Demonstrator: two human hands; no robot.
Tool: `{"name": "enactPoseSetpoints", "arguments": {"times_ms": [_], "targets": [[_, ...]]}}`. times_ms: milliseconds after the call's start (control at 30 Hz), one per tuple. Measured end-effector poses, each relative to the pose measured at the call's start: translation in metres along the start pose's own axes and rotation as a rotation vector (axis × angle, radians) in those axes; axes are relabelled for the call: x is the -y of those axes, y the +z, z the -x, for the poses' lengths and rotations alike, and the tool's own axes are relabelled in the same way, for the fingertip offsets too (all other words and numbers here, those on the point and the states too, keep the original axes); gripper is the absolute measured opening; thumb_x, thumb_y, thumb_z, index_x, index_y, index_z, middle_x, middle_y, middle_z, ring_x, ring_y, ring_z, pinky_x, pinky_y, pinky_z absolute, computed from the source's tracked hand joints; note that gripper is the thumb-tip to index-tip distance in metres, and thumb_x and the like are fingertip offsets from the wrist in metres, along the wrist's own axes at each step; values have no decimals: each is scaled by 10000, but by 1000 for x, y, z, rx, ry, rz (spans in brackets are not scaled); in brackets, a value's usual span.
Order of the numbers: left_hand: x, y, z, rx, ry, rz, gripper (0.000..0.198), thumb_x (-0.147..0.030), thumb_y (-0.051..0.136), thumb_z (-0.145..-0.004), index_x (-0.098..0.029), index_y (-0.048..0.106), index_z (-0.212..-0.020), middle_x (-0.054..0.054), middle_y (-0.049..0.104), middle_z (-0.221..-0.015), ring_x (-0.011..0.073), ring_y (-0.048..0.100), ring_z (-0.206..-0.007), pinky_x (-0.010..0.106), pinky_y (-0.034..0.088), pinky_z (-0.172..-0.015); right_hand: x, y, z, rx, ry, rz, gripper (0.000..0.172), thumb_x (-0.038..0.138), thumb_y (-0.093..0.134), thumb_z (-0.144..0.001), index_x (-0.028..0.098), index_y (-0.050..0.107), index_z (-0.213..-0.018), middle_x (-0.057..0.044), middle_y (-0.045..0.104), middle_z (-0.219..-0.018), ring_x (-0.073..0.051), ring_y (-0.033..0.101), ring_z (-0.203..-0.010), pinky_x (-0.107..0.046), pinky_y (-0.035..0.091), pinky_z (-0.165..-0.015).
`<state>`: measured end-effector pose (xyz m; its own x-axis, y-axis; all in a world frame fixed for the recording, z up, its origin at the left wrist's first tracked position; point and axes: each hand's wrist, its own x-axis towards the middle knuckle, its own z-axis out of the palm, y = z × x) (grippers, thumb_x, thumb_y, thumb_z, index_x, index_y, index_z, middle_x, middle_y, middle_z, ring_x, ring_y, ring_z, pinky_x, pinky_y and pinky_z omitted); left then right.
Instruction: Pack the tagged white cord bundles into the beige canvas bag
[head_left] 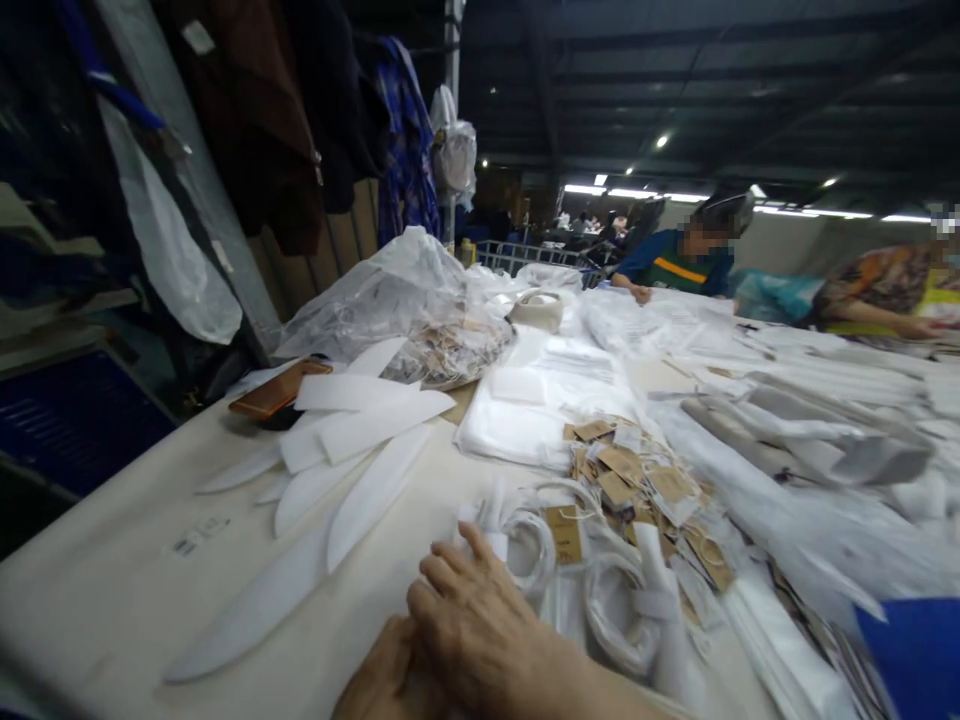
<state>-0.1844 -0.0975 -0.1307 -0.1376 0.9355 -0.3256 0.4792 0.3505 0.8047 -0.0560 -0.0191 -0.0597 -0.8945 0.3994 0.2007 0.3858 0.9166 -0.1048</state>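
Low in the head view, my right hand [484, 615] lies over the table with its fingers bent and drawn together. My left hand [384, 668] is tucked against it, closed, its fingertips hidden. What they hold, if anything, cannot be made out. Just beyond my right fingers are a white strip piece [495, 515] and a coiled pale cord [527, 548]. A second cord coil [619, 615], with a white band around part of the bundle, lies to the right. A brown paper tag [564, 535] rests between the coils.
Curved white sheet pieces [375, 495] lie left, near a brown phone case [281, 388]. Brown tags [637, 475] are heaped right of a stack of white plastic bags [517, 425]. A tape roll [536, 312] stands behind. Two co-workers [675, 260] are across the table.
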Motion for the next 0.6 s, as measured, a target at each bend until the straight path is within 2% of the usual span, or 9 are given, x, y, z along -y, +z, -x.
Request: {"name": "enactPoseSetpoints", "arguments": {"times_ms": [100,167,200,267,300,333,433,533,600], "targets": [[-12,-6,2,36,32,33,386,-425,520,-674,-169,624,-943,87,650,-969,295,581,-974,363,454,-845,1,-39,51,-115,77,-81,174,354,527,-872,202,576,-942,-40,646,-1012,-208,560,-1024,-405,351,-1018],[-15,-10,3,71,23,65,443,-468,530,-660,-152,621,-956,97,652,-970,303,581,-970,382,448,-849,-1,-48,104,-199,234,-120,289,320,484,-894,214,538,-1158,-64,593,-1218,-207,503,-1165,-375,362,-1024],[-16,-11,3,87,10,81,467,-488,533,-657,-144,623,-960,102,656,-966,308,584,-968,390,450,-847,-2,-43,131,-241,370,-138,348,319,467,-898,206,504,-1224,-86,555,-1279,-212,467,-1218,-373,359,-1033],[-16,-11,4,94,-12,125,490,-500,553,-644,-135,630,-961,110,665,-967,316,592,-972,396,459,-838,0,-22,180,-342,771,-260,506,428,448,-886,135,447,-1298,-158,484,-1350,-238,437,-1261,-380,372,-1035],[-17,-11,5,88,-21,166,497,-501,569,-639,-135,631,-969,112,671,-977,318,595,-981,394,468,-829,3,-8,198,-388,1002,-380,562,475,403,-888,118,420,-1321,-164,447,-1383,-248,405,-1289,-403,335,-1067],[-18,-11,7,89,-35,219,510,-507,586,-635,-137,629,-984,111,677,-985,319,600,-986,389,479,-815,7,5,210,-413,1130,-545,609,515,364,-884,111,398,-1339,-159,447,-1386,-251,400,-1294,-414,320,-1078],[-25,-10,12,163,-93,364,579,-556,657,-596,-141,626,-999,103,705,-933,310,646,-893,375,514,-757,20,29,217,-527,1252,-899,761,630,345,-829,108,344,-1383,-140,426,-1409,-252,345,-1330,-412,224,-1125],[-34,-9,17,214,-136,401,625,-586,735,-521,-137,638,-945,92,723,-833,300,670,-788,361,534,-735,25,24,207,-647,1237,-1123,962,667,486,-731,84,201,-1442,-140,286,-1484,-236,237,-1379,-362,154,-1141],[-39,-9,18,176,-157,406,647,-596,757,-487,-140,641,-932,85,727,-806,308,674,-808,356,543,-741,25,15,207,-740,1162,-1401,1059,597,577,-690,80,66,-1460,-154,271,-1487,-239,299,-1353,-364,224,-1112]]}}
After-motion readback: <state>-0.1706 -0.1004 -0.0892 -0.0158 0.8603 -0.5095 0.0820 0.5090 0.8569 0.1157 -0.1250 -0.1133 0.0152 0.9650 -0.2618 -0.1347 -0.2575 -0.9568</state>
